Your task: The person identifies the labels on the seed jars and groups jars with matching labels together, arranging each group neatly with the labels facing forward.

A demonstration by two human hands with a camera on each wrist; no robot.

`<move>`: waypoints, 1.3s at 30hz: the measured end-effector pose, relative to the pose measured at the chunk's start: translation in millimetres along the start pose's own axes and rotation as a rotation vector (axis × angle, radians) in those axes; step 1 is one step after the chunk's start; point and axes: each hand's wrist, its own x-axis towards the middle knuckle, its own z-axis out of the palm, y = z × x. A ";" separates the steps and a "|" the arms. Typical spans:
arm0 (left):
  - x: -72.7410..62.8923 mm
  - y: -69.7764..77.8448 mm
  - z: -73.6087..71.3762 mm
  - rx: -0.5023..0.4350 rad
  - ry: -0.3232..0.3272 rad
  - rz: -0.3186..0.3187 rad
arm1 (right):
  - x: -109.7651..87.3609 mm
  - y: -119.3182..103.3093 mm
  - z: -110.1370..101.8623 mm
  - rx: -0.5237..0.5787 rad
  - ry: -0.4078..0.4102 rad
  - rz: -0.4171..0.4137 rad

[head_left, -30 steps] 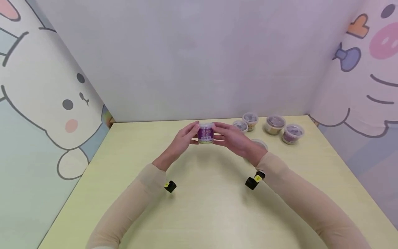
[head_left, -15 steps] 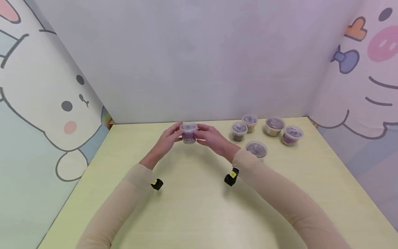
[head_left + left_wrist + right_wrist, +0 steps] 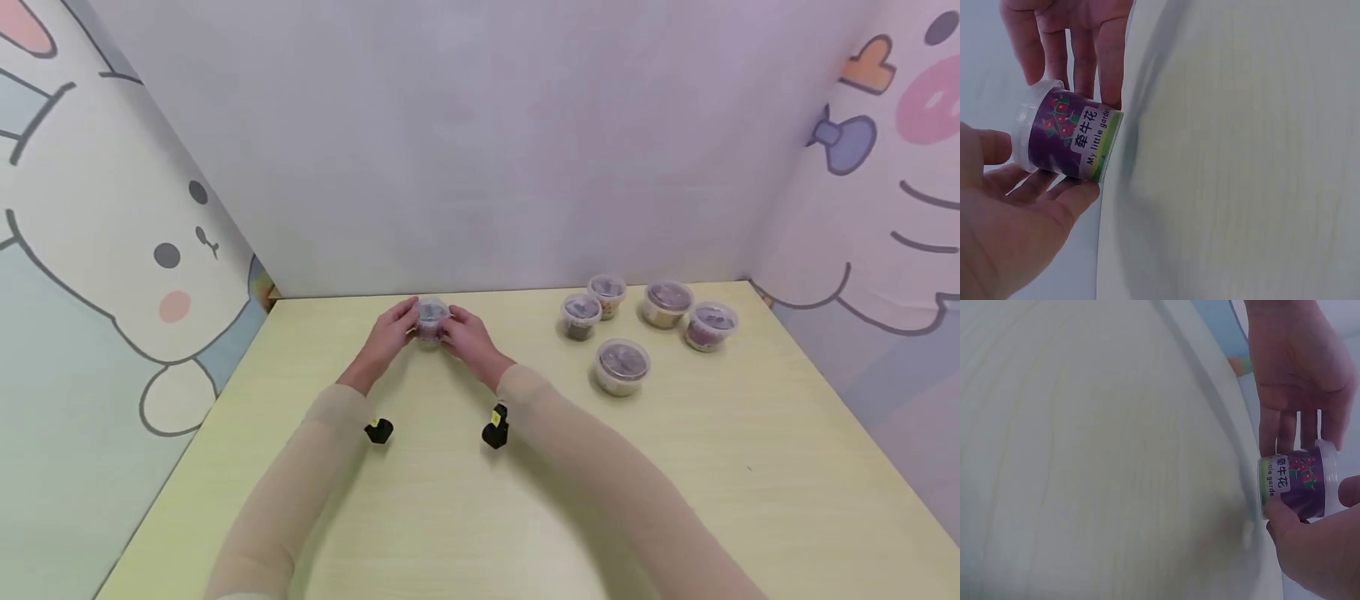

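A small plastic seedling cup (image 3: 431, 320) with a clear lid is between my two hands near the back edge of the table. Its purple label shows red flowers and the words "My little garden" in the left wrist view (image 3: 1063, 134). My left hand (image 3: 387, 337) holds it from the left, thumb near the lid and fingers along its side. From the right, my right hand (image 3: 475, 342) grips it, a finger reaching the green base band in the right wrist view. The cup appears upright, close over the tabletop (image 3: 442, 500).
Several similar lidded cups stand on the right: a wide one (image 3: 622, 367) nearest, a small dark one (image 3: 581, 317), another small one (image 3: 607, 294), a wide one (image 3: 666, 302) and a purple one (image 3: 710, 326). Curtains with cartoon animals (image 3: 112, 250) line the sides.
Both hands have carried the cup to the left and lowered it toward the table, so its lid now faces the head camera more. The cups at right are uncovered by my right arm.
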 end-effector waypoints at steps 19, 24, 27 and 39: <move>23.3 -12.6 -15.4 -0.032 0.057 -0.063 | 13.0 10.5 10.5 -0.340 0.059 -0.163; 24.9 -17.8 -20.9 -0.033 0.059 -0.056 | 15.6 10.8 12.7 -0.374 0.040 -0.161; 25.2 -18.7 -21.5 -0.032 0.063 -0.043 | 15.5 9.4 12.6 -0.401 0.039 -0.157; 24.5 -15.5 -17.5 -0.015 0.094 -0.040 | 18.5 8.4 4.9 -0.465 -0.014 -0.168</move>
